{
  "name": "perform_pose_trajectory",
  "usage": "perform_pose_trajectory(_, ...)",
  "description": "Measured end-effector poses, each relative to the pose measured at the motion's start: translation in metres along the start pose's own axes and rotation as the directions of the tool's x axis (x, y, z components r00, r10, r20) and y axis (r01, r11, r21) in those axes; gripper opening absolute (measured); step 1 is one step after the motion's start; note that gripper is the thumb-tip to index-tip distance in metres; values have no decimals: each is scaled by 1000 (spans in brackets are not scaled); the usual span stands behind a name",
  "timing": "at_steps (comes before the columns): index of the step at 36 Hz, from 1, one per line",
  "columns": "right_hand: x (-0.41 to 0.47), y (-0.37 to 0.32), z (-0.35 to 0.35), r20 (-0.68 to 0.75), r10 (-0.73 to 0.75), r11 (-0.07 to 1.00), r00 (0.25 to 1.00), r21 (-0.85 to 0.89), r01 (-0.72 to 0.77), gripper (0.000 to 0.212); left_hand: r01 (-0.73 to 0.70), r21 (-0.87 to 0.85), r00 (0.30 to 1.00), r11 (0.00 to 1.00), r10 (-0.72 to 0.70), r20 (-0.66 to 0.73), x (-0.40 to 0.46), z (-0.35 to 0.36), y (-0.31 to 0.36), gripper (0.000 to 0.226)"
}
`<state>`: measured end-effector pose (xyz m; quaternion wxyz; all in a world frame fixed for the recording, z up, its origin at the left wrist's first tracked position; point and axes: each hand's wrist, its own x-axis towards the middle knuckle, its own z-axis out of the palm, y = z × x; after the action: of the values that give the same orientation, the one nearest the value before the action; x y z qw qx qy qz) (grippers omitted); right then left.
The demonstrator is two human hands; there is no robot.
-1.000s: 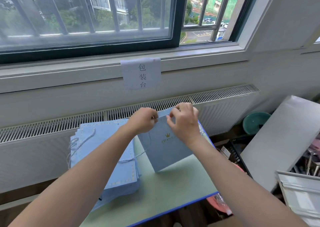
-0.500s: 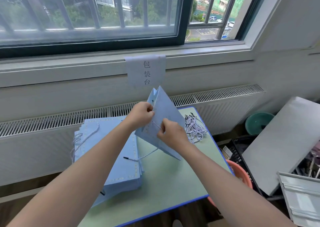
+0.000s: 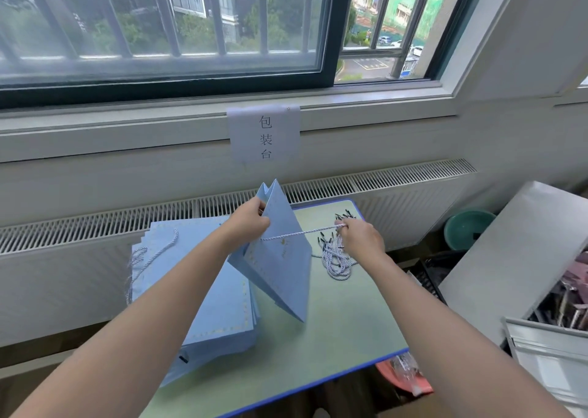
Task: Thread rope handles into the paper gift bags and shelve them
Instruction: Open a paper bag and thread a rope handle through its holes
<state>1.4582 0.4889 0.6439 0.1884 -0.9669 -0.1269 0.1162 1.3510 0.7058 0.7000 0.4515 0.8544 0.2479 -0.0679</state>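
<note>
A light blue paper gift bag [image 3: 280, 264] stands tilted on the green table [image 3: 334, 331], its top edge pointing up. My left hand [image 3: 251, 223] grips the bag near its top. A white-and-blue twisted rope [image 3: 302, 233] runs taut from the bag's face to my right hand [image 3: 361, 237], which pinches its end out to the right. Under my right hand lies a loose pile of rope handles [image 3: 337, 258] with black tips.
A stack of flat blue bags [image 3: 203, 293] with rope handles hanging off its left side lies on the table's left half. A radiator grille runs behind. Right of the table are a teal basin [image 3: 467, 229], a grey board [image 3: 515, 258] and an orange tub [image 3: 404, 376].
My right hand has moved from the bag's face out to the right, drawing the rope taut through the bag. The bag, earlier held flat, now stands tilted on edge.
</note>
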Motion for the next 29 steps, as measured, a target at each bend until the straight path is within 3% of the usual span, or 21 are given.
perform_pose_trajectory(2,1,-3,0,55,44,929,997,364,-61,31,9,-2,1000,1000,-9,15,-2,1,0,21)
perform_pose_trajectory(4,-1,-7,-1,154,80,677,985,716,-167,31,17,-8,1000,1000,-17,18,-4,2,0,21)
perform_pose_trajectory(6,-3,-11,-3,218,56,397,974,890,-222,30,24,-25,999,999,-23,32,-6,3,1,23)
perform_pose_trajectory(10,-6,-17,-8,229,2,-111,974,968,-227,34,17,-38,998,999,-15,56,-10,8,0,27)
perform_pose_trajectory(13,-7,-21,-13,239,-4,-319,971,920,-228,28,16,-10,998,1000,-15,56,-11,13,-2,28)
perform_pose_trajectory(15,-6,-25,-15,240,16,-324,971,920,-222,15,19,-5,998,1000,-19,62,-14,16,-3,28)
perform_pose_trajectory(17,-4,-27,-14,210,66,-218,975,957,-191,10,20,-15,998,1000,-20,55,-16,17,-4,27)
perform_pose_trajectory(21,-7,-30,-14,171,31,4,985,985,-171,10,21,-30,999,999,-20,41,-18,19,-4,22)
perform_pose_trajectory(26,-15,-36,-12,209,-45,173,977,965,-199,23,-2,-70,998,998,6,62,-21,19,-2,25)
perform_pose_trajectory(29,-19,-41,-9,231,-61,254,971,944,-208,20,-18,-103,997,994,26,76,-24,20,0,28)
